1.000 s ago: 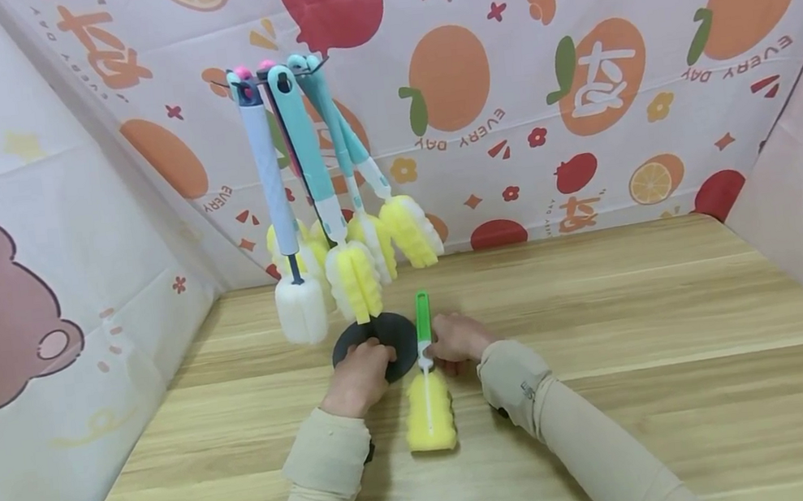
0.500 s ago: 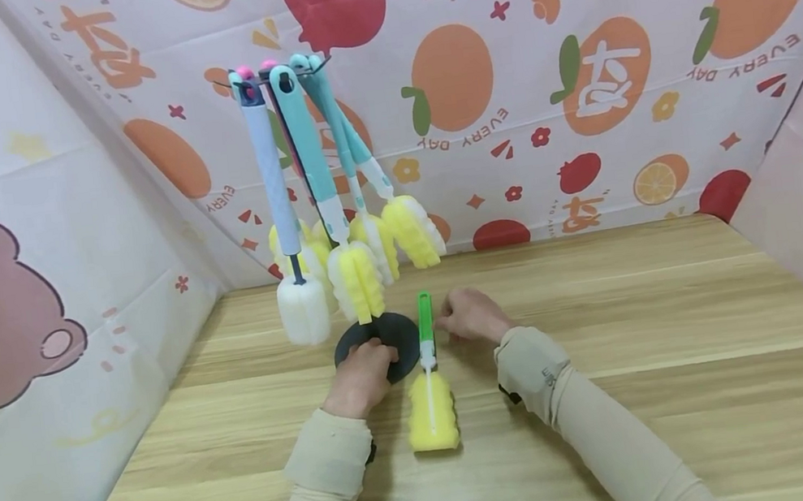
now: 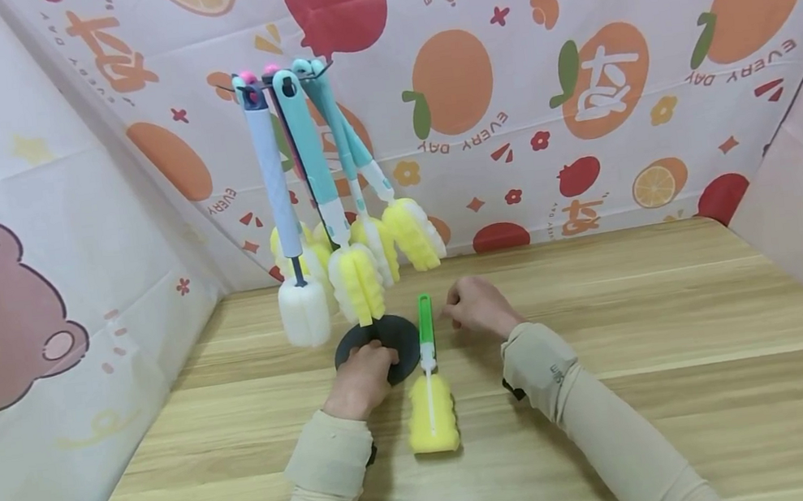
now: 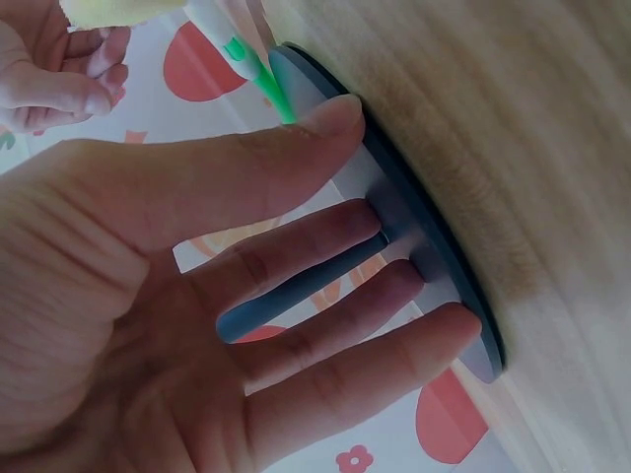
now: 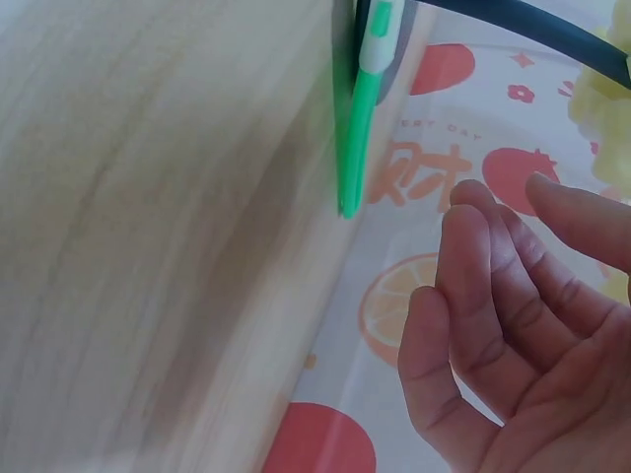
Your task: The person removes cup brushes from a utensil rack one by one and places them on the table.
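With straight fingers, my left hand presses on the round dark base of a stand. In the left wrist view the thumb and fingertips touch the base, and the stand's dark pole passes behind the fingers. Just right of the base lies a sponge bottle brush, its green handle pointing away. To the right of that handle, apart from it, is my right hand, fingers loosely bent and holding nothing. The right wrist view shows the green handle beyond those fingers.
Several sponge brushes hang from the stand's top hooks, including a light blue-handled one and a teal-handled one. A printed cloth backs the wooden table.
My right hand has come off the green-handled brush and moved right and slightly away. The brush stays lying beside the base; my left hand holds its place.
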A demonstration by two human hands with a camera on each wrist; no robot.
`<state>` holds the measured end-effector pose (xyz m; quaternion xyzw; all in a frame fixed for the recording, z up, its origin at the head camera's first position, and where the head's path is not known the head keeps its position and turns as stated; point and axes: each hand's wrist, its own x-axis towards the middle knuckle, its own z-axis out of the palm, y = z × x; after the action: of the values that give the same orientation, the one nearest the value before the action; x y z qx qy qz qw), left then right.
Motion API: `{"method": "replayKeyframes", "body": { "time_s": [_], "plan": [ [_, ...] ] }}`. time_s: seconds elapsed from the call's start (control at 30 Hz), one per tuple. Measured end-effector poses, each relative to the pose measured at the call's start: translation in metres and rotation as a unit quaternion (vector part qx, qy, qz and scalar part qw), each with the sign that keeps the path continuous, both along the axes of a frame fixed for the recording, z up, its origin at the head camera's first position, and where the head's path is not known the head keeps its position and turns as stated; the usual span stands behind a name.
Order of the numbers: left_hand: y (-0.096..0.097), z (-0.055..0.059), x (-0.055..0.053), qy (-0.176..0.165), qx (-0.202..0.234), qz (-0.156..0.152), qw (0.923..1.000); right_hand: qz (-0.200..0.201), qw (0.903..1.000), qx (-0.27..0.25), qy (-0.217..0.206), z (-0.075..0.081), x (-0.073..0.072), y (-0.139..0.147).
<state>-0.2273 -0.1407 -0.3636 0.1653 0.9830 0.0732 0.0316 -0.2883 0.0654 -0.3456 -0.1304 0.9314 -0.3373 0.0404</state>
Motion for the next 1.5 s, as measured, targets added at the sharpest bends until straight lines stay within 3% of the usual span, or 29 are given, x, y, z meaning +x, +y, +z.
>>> {"method": "replayKeyframes", "body": {
  "time_s": [0.17, 0.97, 1.5],
  "plan": [
    [0.0, 0.0, 0.0, -0.002, 0.0, 0.0, 1.0, -0.012, 0.9996, -0.025, 0.006, 0.004, -0.001, 0.001],
    [0.0, -0.001, 0.0, -0.002, 0.001, 0.006, 1.0, -0.049, 0.9863, -0.108, 0.114, 0.026, 0.0, 0.01],
    [0.0, -0.001, 0.001, 0.007, -0.002, 0.0, 1.0, -0.069, 0.9748, -0.153, 0.147, 0.048, 0.007, 0.005]
  ]
}}
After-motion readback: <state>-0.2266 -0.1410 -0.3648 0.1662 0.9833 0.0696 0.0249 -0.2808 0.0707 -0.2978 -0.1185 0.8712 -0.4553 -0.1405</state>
